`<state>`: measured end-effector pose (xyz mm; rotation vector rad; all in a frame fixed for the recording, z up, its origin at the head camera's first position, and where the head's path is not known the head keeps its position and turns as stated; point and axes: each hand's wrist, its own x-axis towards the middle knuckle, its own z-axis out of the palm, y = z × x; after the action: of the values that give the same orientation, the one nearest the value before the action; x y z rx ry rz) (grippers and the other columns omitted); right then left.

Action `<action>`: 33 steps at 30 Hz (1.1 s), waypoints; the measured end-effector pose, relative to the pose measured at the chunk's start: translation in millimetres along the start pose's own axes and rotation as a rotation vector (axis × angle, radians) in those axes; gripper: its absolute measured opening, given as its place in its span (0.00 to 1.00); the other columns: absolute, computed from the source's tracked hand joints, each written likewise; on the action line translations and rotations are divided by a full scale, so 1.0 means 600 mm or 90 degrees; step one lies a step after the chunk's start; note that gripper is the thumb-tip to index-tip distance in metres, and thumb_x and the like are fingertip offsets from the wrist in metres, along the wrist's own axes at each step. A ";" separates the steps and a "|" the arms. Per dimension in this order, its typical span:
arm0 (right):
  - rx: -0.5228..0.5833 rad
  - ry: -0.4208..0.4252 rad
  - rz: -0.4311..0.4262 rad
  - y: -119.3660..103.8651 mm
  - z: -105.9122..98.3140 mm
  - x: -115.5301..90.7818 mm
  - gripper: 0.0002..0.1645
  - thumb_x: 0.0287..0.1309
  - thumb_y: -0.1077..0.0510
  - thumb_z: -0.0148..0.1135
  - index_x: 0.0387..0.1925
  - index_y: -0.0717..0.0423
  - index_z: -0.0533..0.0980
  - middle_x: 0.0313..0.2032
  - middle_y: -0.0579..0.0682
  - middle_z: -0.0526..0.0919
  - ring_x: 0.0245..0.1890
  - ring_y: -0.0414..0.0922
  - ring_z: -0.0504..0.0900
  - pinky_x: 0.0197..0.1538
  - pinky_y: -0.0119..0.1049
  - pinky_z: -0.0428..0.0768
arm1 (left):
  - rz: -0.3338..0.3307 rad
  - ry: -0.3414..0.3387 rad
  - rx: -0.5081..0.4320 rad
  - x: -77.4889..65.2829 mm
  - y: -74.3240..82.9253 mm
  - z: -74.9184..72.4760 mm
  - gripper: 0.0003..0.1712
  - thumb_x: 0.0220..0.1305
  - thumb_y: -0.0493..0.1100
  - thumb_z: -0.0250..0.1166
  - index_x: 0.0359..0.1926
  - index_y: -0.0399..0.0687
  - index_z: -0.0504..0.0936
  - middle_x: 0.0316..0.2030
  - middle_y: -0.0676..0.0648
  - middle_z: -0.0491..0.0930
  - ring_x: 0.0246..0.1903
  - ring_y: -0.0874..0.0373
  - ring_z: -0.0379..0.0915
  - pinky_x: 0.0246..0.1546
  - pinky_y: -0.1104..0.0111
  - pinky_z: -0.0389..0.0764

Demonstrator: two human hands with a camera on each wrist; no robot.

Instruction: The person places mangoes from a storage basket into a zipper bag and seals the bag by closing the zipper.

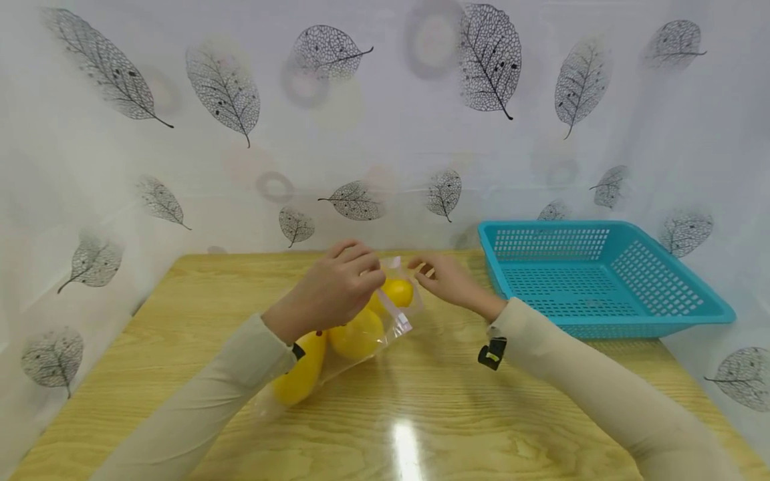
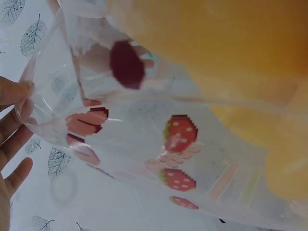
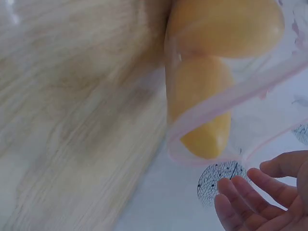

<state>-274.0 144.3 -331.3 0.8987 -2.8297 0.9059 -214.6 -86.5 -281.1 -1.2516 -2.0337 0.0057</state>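
Note:
A clear zip bag with a pale pink zip strip lies tilted on the table, its mouth toward the back right. Inside are yellow fruits: a long mango-like one, a rounder one and a small lemon-like one. My left hand pinches the bag's edge between thumb and fingers. In the left wrist view, printed strawberries show on the plastic. My right hand hovers beside the mouth, fingers loosely bent with nothing between them. The right wrist view has its fingertips close by the pink rim.
A turquoise plastic basket with perforated walls stands at the back right, beyond my right forearm. The wooden table reaches a leaf-printed curtain behind. A dark strap device sits at my right wrist.

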 end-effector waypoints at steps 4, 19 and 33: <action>0.028 0.004 0.017 0.011 -0.004 0.024 0.17 0.62 0.63 0.54 0.51 0.65 0.72 0.47 0.62 0.80 0.44 0.55 0.81 0.49 0.45 0.81 | -0.002 -0.004 0.003 -0.001 0.000 0.000 0.03 0.56 0.37 0.63 0.27 0.47 0.79 0.30 0.50 0.79 0.40 0.52 0.75 0.53 0.61 0.73; 0.059 -0.019 -0.028 0.018 0.011 0.067 0.12 0.60 0.60 0.59 0.44 0.59 0.81 0.39 0.56 0.86 0.37 0.49 0.83 0.41 0.36 0.82 | 0.006 -0.004 -0.003 -0.008 0.002 -0.003 0.02 0.54 0.37 0.64 0.27 0.48 0.78 0.31 0.50 0.79 0.39 0.52 0.74 0.53 0.61 0.74; 0.037 0.069 -0.010 -0.014 -0.009 0.080 0.14 0.61 0.58 0.58 0.42 0.63 0.82 0.36 0.57 0.86 0.34 0.49 0.83 0.40 0.37 0.82 | 0.054 -0.037 -0.083 -0.013 0.037 -0.002 0.04 0.48 0.42 0.63 0.28 0.51 0.78 0.30 0.52 0.76 0.38 0.55 0.72 0.55 0.62 0.71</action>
<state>-310.2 117.2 -312.9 0.8495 -2.7149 1.0079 -194.8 -81.7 -292.7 -1.4331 -2.0569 -0.0519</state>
